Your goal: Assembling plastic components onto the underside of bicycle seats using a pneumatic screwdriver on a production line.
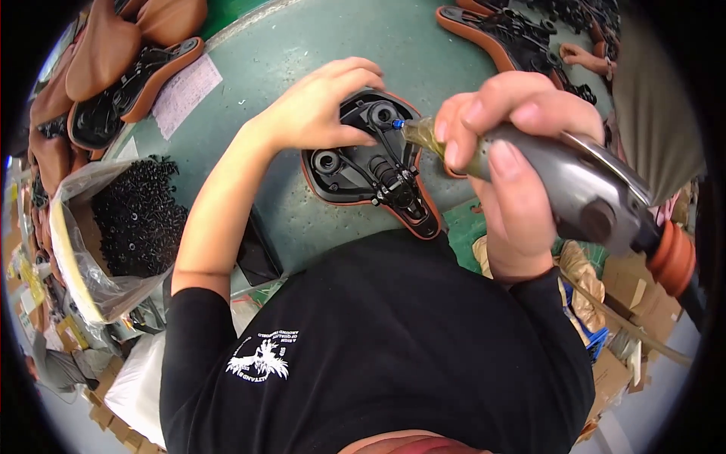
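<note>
An upturned bicycle saddle (pixel 363 155) with a black underside and brown edge rests on the green table (pixel 295 223). My left hand (pixel 314 106) grips its far left side, the thumb across the underside and the fingers over the rim. Closed around a grey power screwdriver (pixel 563 170), my right hand (pixel 514 219) holds it slanted to the left. The blue tip (pixel 398 124) of the screwdriver is at the round spring mount on the saddle's far right. Whether a screw sits under that tip cannot be made out.
Left of my arm stands a plastic-lined box (pixel 72 257) of black screws (pixel 140 227). Brown saddles (pixel 106 57) are piled at far left, with more saddles (pixel 491 38) at far right beside another person's hand (pixel 581 57). Paper (pixel 185 97) and a dark flat object (pixel 257 253) lie on the table.
</note>
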Tool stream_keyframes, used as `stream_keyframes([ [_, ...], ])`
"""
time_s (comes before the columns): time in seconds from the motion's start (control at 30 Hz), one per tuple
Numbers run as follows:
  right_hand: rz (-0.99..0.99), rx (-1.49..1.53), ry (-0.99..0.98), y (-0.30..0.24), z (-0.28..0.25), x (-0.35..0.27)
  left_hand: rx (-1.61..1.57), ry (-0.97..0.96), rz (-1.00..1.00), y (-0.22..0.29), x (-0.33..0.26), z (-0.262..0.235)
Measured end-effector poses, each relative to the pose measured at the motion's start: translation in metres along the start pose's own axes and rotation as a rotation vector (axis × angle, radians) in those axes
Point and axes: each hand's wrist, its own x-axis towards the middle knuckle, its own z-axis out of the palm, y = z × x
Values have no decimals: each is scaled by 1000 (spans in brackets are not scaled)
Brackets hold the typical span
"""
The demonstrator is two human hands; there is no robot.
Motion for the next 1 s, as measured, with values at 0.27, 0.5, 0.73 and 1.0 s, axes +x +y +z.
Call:
stream_keyframes([
  [0.27, 73, -79, -24, 44, 13, 12, -537, -21, 8, -29, 3, 39],
  [0.5, 54, -174, -193, 69, 15, 16, -624, 34, 17, -35, -1, 45],
  [0.73, 250, 18, 54, 77, 24, 7, -637, 55, 20, -32, -5, 53],
  [1.0, -50, 22, 142, -13, 10, -5, -276, 275, -133, -30, -14, -19],
])
